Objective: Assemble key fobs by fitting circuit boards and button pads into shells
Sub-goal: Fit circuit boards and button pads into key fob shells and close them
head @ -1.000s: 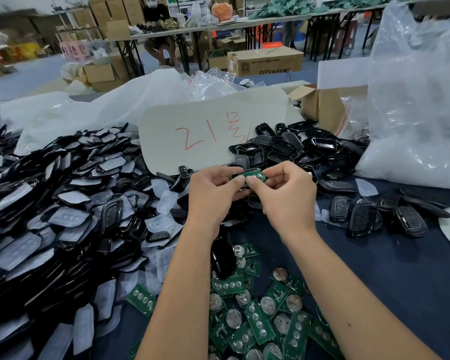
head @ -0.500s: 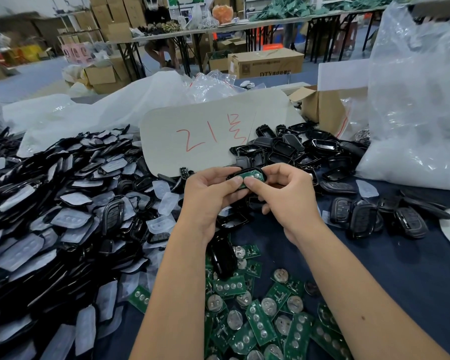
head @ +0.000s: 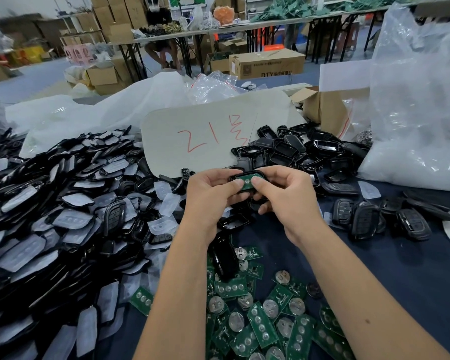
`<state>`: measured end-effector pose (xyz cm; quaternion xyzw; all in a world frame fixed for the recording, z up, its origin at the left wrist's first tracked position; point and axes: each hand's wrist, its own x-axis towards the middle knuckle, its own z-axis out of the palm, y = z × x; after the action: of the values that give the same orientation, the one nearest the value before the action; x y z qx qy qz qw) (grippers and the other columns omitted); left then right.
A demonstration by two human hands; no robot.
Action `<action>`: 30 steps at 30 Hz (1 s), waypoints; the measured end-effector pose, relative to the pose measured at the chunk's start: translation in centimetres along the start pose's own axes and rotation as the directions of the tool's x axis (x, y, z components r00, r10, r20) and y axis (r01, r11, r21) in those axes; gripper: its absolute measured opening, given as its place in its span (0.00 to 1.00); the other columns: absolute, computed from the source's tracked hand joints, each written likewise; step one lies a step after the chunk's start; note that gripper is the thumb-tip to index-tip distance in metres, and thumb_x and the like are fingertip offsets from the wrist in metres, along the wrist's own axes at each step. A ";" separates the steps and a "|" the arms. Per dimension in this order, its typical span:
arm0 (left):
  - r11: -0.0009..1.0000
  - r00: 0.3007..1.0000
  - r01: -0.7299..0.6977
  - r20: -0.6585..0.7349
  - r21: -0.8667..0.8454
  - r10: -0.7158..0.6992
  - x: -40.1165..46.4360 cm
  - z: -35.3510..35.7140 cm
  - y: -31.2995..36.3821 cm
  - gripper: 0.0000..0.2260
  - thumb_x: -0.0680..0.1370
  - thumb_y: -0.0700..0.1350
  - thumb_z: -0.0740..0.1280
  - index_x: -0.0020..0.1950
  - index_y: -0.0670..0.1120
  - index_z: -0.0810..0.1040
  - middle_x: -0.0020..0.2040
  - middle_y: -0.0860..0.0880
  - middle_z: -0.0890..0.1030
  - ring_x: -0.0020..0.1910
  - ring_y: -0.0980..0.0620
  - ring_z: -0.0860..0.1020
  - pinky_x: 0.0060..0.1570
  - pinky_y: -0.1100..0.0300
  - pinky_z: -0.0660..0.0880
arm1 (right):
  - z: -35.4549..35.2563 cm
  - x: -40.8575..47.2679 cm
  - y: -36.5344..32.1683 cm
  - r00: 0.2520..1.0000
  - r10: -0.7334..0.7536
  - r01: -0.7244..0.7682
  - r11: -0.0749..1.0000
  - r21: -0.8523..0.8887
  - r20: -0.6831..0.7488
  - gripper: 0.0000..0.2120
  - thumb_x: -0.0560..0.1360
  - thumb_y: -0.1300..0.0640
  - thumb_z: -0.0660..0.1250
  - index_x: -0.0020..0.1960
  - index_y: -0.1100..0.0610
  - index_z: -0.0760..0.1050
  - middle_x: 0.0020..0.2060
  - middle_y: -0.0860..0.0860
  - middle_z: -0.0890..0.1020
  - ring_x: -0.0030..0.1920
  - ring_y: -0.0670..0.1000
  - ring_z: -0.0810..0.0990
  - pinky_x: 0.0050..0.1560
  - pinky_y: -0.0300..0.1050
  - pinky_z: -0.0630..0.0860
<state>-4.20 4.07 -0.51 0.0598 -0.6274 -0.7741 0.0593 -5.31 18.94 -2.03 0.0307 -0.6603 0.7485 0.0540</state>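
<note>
Left hand (head: 210,193) and right hand (head: 287,196) grip a black shell (head: 235,176), thumbs pressing its green circuit board (head: 247,181).

Both forearms bare, no sleeves; left hand (head: 210,196), right hand (head: 287,197) ungloved.

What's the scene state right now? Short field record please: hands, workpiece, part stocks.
left hand: grips the shell, thumb on the board
right hand: grips the shell from the other side, thumb on the board
workpiece: green circuit board sitting in a black key fob shell
loose circuit boards: pile near the wrists
button pads and shells: big heap on the left
empty shells: heap beyond the hands
closed fobs: group on the right
table: dark blue
</note>
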 end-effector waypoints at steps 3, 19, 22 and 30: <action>1.000 1.000 -0.017 0.010 0.016 0.016 0.0 -0.2 0.0 0.07 0.77 0.29 0.70 0.53 0.36 0.84 0.47 0.38 0.87 0.42 0.43 0.87 0.42 0.60 0.83 | 0.1 -0.1 -0.1 1.000 -0.011 0.011 1.000 -0.004 0.002 0.04 0.77 0.67 0.74 0.50 0.63 0.83 0.34 0.54 0.82 0.29 0.47 0.79 0.27 0.40 0.76; 0.998 0.999 -0.047 -0.025 0.032 0.048 -0.2 0.2 0.9 0.07 0.76 0.38 0.75 0.40 0.46 0.82 0.42 0.44 0.82 0.42 0.49 0.81 0.42 0.59 0.81 | 1.9 -1.4 -1.2 0.993 -0.067 0.079 0.989 0.128 -0.099 0.06 0.77 0.66 0.74 0.45 0.57 0.81 0.31 0.50 0.81 0.28 0.48 0.79 0.28 0.42 0.79; 0.997 0.999 -0.047 0.020 0.055 0.046 -0.4 -0.6 1.5 0.07 0.77 0.37 0.74 0.39 0.45 0.82 0.41 0.44 0.83 0.42 0.48 0.82 0.45 0.54 0.83 | 2.4 -1.5 -1.1 0.988 -0.111 0.121 0.988 0.094 -0.108 0.06 0.77 0.66 0.74 0.45 0.57 0.81 0.30 0.50 0.81 0.27 0.49 0.80 0.28 0.42 0.79; 0.982 0.923 -0.151 -0.373 -0.117 0.097 -1.1 -7.3 7.3 0.04 0.77 0.33 0.70 0.51 0.37 0.79 0.42 0.42 0.86 0.39 0.47 0.84 0.40 0.58 0.82 | 7.1 -3.7 -0.5 0.961 -0.204 0.247 0.935 -0.255 0.185 0.04 0.78 0.56 0.74 0.48 0.49 0.80 0.39 0.46 0.83 0.35 0.48 0.81 0.35 0.48 0.81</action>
<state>-1.74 -4.28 5.11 0.1584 -0.5507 -0.7872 0.2279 -1.75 11.76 -1.06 0.1569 -0.7523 0.6332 0.0918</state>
